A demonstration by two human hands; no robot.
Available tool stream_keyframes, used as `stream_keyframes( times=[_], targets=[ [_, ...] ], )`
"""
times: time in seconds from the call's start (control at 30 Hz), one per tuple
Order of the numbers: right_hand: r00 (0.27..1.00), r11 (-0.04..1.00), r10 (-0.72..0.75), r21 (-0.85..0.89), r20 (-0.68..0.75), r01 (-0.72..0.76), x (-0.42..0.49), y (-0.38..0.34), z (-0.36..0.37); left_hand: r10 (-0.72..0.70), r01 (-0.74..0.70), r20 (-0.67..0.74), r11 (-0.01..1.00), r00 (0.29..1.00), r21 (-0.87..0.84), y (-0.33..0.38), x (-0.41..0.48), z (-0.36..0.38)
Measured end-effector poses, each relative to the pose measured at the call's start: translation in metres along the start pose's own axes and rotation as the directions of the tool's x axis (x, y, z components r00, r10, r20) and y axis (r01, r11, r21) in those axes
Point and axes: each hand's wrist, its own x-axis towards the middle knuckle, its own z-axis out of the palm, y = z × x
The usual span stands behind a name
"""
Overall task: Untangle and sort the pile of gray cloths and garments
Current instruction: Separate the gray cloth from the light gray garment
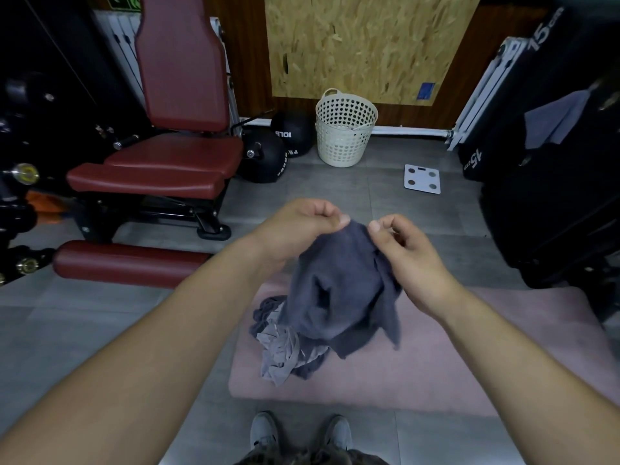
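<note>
— What do we have closest to us?

— Our gray sneakers (265, 429) on the gray tiled floor (100, 330), toes near the edge of a pale pink, soft rectangular mat (436, 364). On the mat lies the crumpled heap of gray garments (280, 350). It has thin, creased, lighter fabric on its left and darker folds beneath.

— And where is the piece we are working on?

— It is lifted above that heap. The soft dark gray cloth (339, 280) hangs from our hands, bunched, with its lower end drooping onto the heap. Our left grip (298, 223) is clamped on the top edge, thumb against curled fingers. Our right grip (407, 260) pinches the same edge just beside it, so the two nearly meet.

— Any containers?

— We see one, a cream round plastic basket (345, 129), perforated all over, with a loop handle at its rim. It stands upright by the far wall. We cannot tell what it holds.

— What surrounds it?

— A white square scale (422, 178) lies flat on the floor to its right. To its left rest two black round medicine balls (265, 159), beside a dark red padded gym bench (174, 156) on a black frame. Behind the basket, a pale chipboard panel (362, 45) covers the brown wall. At the far right, another gray cloth (557, 119) drapes over black blocks marked 15 (553, 196).
</note>
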Motion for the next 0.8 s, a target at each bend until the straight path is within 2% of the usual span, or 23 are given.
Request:
stream_keyframes(
  times=[0.07,0.13,0.3,0.4,0.43,0.5,0.6,0.63,0.67,0.73,0.8],
  targets=[
    [0.988,0.994,0.061,0.084,0.144,-0.074,-0.003,-0.006,-0.006,-0.027,0.026,-0.016,0.997,1.0,-0.07,-0.001,0.004,-0.004],
    [0.964,0.991,0.077,0.087,0.253,-0.102,-0.002,-0.009,-0.012,-0.043,0.042,-0.008,0.995,0.999,-0.09,-0.006,0.006,-0.006],
    [0.955,0.972,0.087,0.188,0.282,-0.144,0.006,-0.014,-0.019,-0.076,0.076,0.006,0.981,0.997,-0.181,-0.012,0.009,-0.006],
    [0.956,0.982,0.111,0.117,0.271,-0.147,0.01,-0.012,-0.022,-0.09,0.093,0.022,0.95,0.996,-0.298,-0.012,0.008,-0.009],
    [0.962,0.984,0.119,0.098,0.247,-0.147,0.011,-0.012,-0.021,-0.086,0.083,0.003,0.956,0.996,-0.28,-0.013,0.009,-0.009],
    [0.984,0.982,0.123,0.128,0.133,-0.14,0.013,-0.011,-0.017,-0.048,0.037,-0.095,0.992,0.994,-0.118,-0.017,0.01,-0.005],
    [0.987,0.956,0.148,0.264,-0.058,-0.128,0.018,-0.013,-0.013,0.095,-0.062,-0.233,0.988,0.968,0.143,-0.02,0.003,0.011],
    [0.982,0.946,0.165,0.296,-0.095,-0.131,0.02,-0.014,-0.012,0.148,-0.095,-0.234,0.97,0.961,0.225,-0.02,-0.001,0.016],
    [0.976,0.937,0.183,0.321,-0.121,-0.136,0.022,-0.015,-0.011,0.158,-0.107,-0.177,0.957,0.971,0.268,-0.017,-0.007,0.022],
    [0.963,0.927,0.214,0.344,-0.165,-0.148,0.027,-0.018,-0.008,0.057,-0.063,0.027,0.959,0.998,0.277,-0.01,-0.02,0.034],
    [0.952,0.931,0.233,0.329,-0.199,-0.159,0.031,-0.02,-0.004,-0.041,-0.002,0.102,0.922,0.994,0.387,-0.011,-0.028,0.046]
  ],
)
